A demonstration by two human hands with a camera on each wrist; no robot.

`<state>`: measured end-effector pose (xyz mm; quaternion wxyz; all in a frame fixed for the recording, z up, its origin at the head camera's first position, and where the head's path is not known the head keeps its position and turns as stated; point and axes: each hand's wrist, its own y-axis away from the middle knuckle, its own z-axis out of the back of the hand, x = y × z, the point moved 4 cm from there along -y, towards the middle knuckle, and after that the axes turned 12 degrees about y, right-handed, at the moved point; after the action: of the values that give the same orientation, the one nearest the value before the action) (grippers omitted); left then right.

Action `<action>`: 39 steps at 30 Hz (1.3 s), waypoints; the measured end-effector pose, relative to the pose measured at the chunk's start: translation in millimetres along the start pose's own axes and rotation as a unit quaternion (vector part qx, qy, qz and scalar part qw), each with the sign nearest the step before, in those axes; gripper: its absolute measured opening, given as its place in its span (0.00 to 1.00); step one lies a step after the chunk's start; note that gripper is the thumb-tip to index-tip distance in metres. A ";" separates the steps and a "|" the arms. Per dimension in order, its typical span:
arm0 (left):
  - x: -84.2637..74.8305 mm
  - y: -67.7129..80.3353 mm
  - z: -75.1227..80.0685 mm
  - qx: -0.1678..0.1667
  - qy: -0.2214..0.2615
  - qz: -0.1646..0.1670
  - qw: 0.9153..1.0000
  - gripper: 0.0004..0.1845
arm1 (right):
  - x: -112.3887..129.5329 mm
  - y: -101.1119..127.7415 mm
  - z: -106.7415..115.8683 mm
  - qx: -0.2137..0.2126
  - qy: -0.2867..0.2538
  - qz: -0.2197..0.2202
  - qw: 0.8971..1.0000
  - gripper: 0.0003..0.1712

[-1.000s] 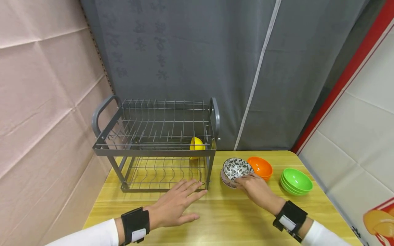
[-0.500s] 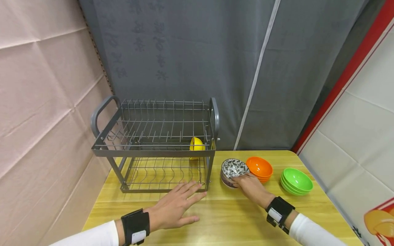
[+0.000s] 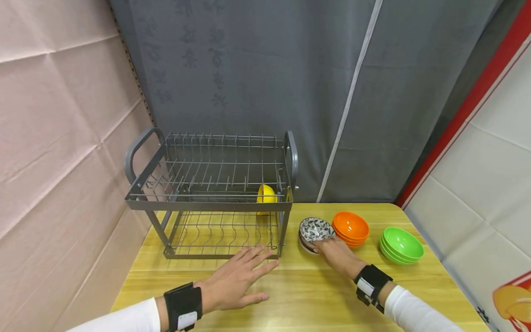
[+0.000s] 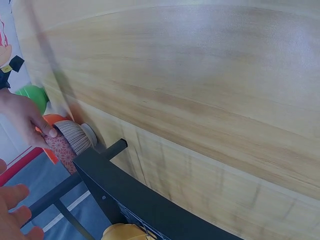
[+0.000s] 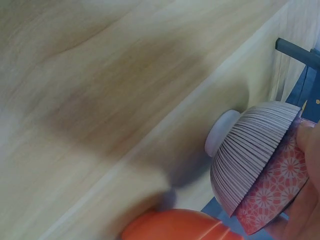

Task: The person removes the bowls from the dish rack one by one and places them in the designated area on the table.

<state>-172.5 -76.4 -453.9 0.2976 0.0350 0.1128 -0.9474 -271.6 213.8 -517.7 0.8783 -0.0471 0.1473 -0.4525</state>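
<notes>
A stack of patterned bowls (image 3: 315,228) stands on the wooden table (image 3: 315,295) just right of the grey wire dish rack (image 3: 207,203). My right hand (image 3: 332,249) grips the stack's near rim, thumb and fingers curled on it. In the right wrist view a striped bowl (image 5: 250,155) with a white foot holds a pink patterned bowl (image 5: 275,195), both tipped off the table. My left hand (image 3: 236,281) lies flat on the table with its fingers spread, their tips at the rack's front right corner. A yellow bowl (image 3: 266,195) stands on edge in the rack's lower tier.
Stacked orange bowls (image 3: 351,226) sit right of the patterned ones, and stacked green bowls (image 3: 401,244) farther right near the table's edge. A grey curtain (image 3: 290,83) hangs behind. The rack's upper tier holds nothing I can see.
My right arm has reached farther forward and to the left, easing the patterned bowls a little away from me. The left hand has stayed in place.
</notes>
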 end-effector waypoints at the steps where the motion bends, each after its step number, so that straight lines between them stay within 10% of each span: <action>1: 0.1 0.0 -0.3 0.001 -0.001 0.001 1.000 0.39 | 0.5 0.2 -0.7 0.002 -0.003 -0.001 1.000 0.06; 16: 2.3 -0.1 -2.5 0.015 -0.003 0.013 1.000 0.39 | 5.3 0.6 -3.0 0.005 -0.029 -0.016 0.999 0.03; 24: 2.8 0.2 -3.1 0.016 0.002 0.014 1.000 0.38 | 1.8 1.3 -0.9 0.048 -0.068 -0.036 0.996 0.27; 39: 7.9 3.4 -2.3 0.006 0.009 0.031 0.999 0.38 | 8.6 1.1 33.2 0.040 -0.073 -0.027 0.996 0.40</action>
<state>-177.0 -82.9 -457.8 0.3253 0.0487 0.1087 -0.9381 -256.0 205.8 -488.2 0.8754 -0.0490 0.0631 -0.4768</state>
